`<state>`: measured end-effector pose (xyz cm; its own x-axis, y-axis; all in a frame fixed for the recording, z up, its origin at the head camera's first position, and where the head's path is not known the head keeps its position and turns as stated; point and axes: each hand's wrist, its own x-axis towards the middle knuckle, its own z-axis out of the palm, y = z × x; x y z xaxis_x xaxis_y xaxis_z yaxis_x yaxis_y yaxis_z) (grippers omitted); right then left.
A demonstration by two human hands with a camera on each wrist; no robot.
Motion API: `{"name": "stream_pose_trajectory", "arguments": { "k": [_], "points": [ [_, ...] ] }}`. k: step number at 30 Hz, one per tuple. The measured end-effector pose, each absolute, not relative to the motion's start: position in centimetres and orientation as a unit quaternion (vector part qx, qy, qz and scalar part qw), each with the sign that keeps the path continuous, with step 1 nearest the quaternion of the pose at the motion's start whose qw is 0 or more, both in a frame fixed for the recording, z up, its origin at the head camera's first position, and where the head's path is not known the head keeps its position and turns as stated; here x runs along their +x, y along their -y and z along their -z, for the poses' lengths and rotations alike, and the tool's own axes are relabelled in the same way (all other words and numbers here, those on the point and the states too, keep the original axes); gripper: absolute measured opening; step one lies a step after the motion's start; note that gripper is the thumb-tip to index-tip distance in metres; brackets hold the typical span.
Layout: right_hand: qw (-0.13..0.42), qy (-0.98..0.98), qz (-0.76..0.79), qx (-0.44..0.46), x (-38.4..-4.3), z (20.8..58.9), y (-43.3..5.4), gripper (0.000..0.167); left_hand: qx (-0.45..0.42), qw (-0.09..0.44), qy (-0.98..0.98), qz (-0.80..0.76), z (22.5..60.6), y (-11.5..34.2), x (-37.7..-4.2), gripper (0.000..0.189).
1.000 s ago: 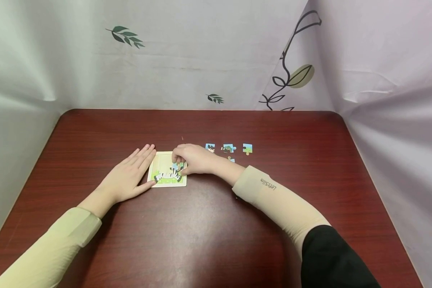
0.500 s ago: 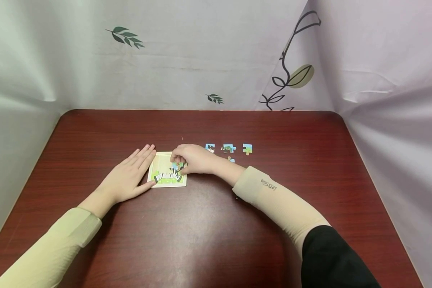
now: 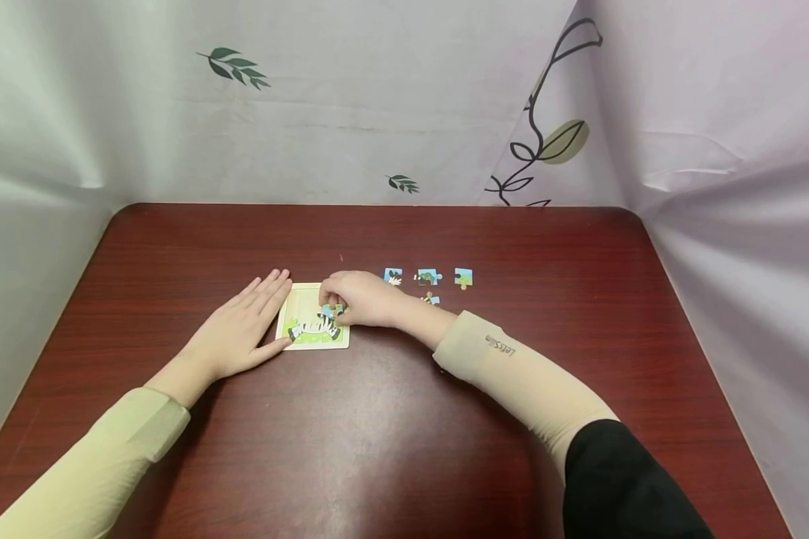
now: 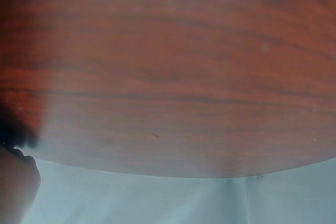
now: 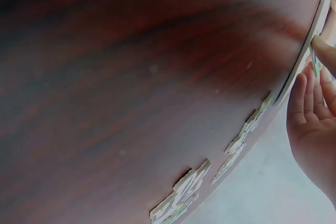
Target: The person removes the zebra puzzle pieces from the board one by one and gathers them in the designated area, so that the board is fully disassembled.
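A pale wooden puzzle tray lies on the table, its lower part filled with zebra-and-grass pieces. My left hand lies flat with straight fingers along the tray's left edge, the thumb touching its lower left corner. Over the tray's right side, my right hand pinches a blue and green jigsaw piece between thumb and fingers. In the right wrist view this piece stands tilted at the tray rim; whether it touches the pieces below cannot be told.
Loose jigsaw pieces lie right of the tray: one with a zebra head, a blue and green one, another farther right, and one partly behind the right wrist. A patterned curtain hangs behind the table.
My right hand shifts very slightly, and the piece it pinches tilts and moves a little left over the tray. The left hand stays where it was.
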<state>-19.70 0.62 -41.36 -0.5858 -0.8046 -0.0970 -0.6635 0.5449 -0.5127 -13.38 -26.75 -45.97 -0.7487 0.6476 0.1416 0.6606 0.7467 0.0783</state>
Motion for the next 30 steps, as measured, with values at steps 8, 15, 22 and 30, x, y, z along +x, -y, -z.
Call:
{"name": "stream_pose_trajectory", "arguments": {
  "k": [8,15,22,30],
  "points": [
    [0.173,-0.857,0.221,-0.432,-19.69,41.34,-0.48,0.022,-0.349,0.053,0.933,0.062,46.05,26.87,-13.44,0.091],
    [0.18,-0.855,0.214,-0.436,-19.76,41.15,-0.43,0.017,-0.347,0.051,0.935,0.059,45.99,26.83,-13.47,0.092],
    [0.185,-0.855,0.225,-0.428,-19.85,41.26,-0.39,0.012,-0.346,0.048,0.935,0.058,46.03,26.81,-13.47,0.092],
    [0.171,-0.857,0.222,-0.432,-19.86,41.29,-0.41,0.009,-0.349,0.051,0.934,0.061,46.05,26.83,-13.41,0.091]
  ]
}}
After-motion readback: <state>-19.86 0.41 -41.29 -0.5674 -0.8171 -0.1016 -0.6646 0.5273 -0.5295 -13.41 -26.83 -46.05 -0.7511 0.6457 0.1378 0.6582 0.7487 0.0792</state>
